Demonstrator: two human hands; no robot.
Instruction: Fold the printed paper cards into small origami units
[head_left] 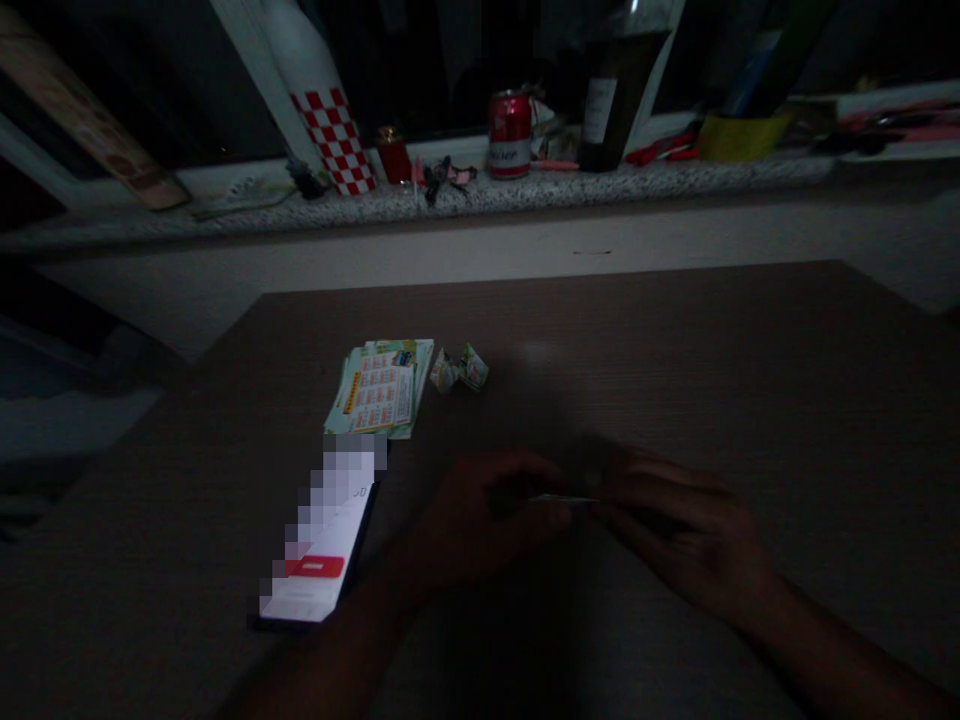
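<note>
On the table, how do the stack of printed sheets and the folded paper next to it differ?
The stack of printed sheets lies flat; the folded paper stands up in creased, pointed shapes. The stack covers much more of the table than the folded paper does. The stack's top sheet shows whole rows of orange-and-white blocks, while the folded paper shows only broken bits of print. Both are pale with green tints.

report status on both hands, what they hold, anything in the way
Left hand and right hand both holding thin pale piece. Piece nearly edge-on, dimly lit. Phone lies off left, card stack beyond; neither between the hands.
</note>
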